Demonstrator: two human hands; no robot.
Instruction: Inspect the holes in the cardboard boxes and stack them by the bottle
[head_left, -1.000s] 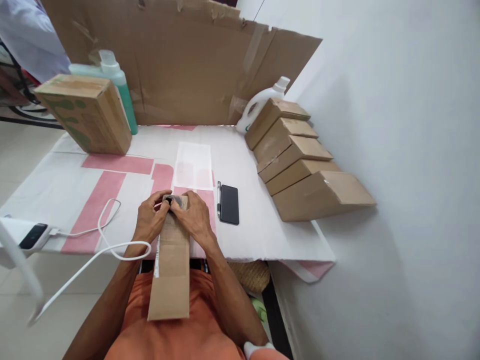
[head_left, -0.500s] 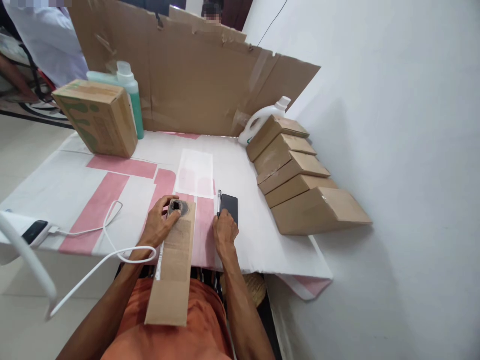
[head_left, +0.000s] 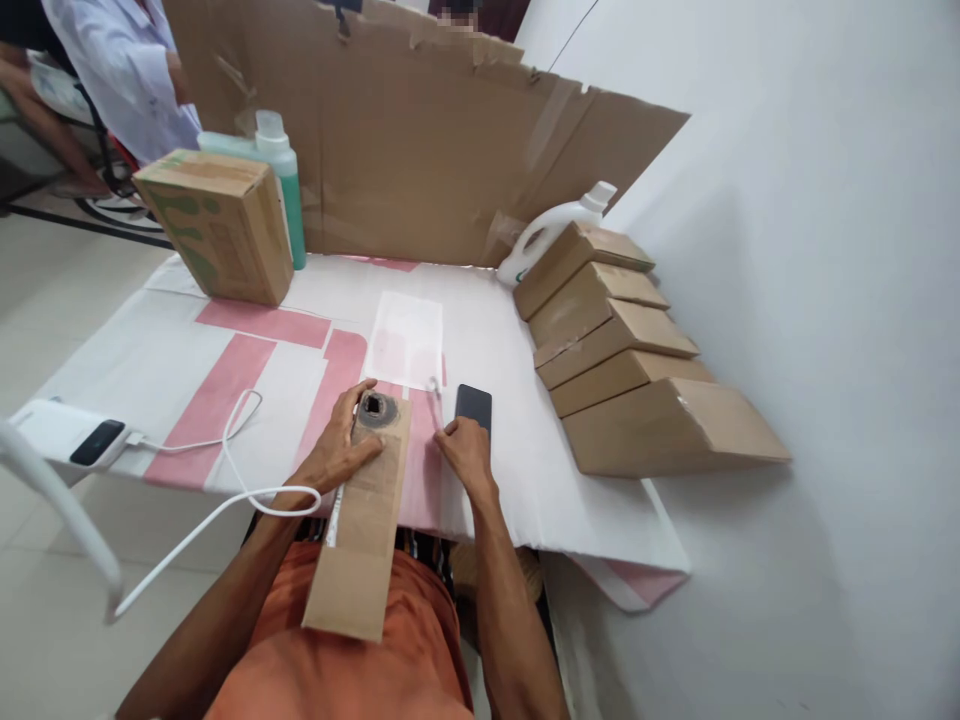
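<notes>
A long, narrow cardboard box (head_left: 362, 520) leans from the table edge onto my lap, with a dark-smudged square hole near its far end. My left hand (head_left: 347, 440) grips its left side near that hole, thumb lying across the top face. A slim, pale pen-like tool (head_left: 436, 400), slightly blurred, is pinched in the fingers of my right hand (head_left: 466, 452). Just beyond this hand, a dark phone (head_left: 474, 402) lies on the table, its near end covered by the hand. A translucent white sheet (head_left: 406, 338) lies beyond the box.
Several wedge-shaped cardboard boxes (head_left: 622, 400) line the right side, by a white jug (head_left: 551, 230) and the wall. A carton (head_left: 225, 235) and green bottle (head_left: 291, 210) stand back left. A cardboard panel (head_left: 420, 150) borders the table's rear. A white cable (head_left: 232, 440) reaches a power bank (head_left: 97, 440).
My left thumb has slid off the hole toward me, exposing it fully. The pen-like tool has tilted left, away from the phone. The whole view has shifted slightly.
</notes>
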